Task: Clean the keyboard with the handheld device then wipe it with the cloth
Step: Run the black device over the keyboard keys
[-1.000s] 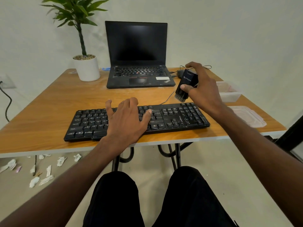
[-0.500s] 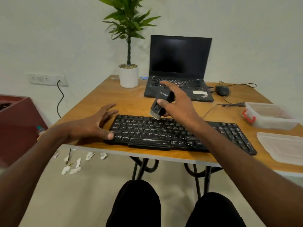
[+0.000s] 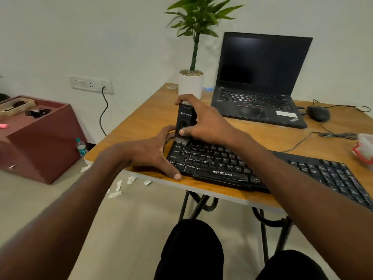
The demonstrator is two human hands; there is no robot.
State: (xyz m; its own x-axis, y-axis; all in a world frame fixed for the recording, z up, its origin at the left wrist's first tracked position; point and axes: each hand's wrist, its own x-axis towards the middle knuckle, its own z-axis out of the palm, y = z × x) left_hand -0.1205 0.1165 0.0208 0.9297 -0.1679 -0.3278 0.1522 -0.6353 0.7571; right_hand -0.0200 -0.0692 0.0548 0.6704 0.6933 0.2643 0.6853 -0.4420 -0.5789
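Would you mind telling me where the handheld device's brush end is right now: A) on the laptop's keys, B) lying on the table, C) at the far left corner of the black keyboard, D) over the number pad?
C: the right hand holds the handheld device upright, bristles down on the keyboard at its far left corner.

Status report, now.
Right hand grips black handheld brush device, bristles on black keyboard top-left corner. Left hand braces keyboard's left end. Nothing obstructing.

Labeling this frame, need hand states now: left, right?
Left hand: open, fingers spread, bracing the keyboard end.
Right hand: closed on the handheld device, brush on keys.
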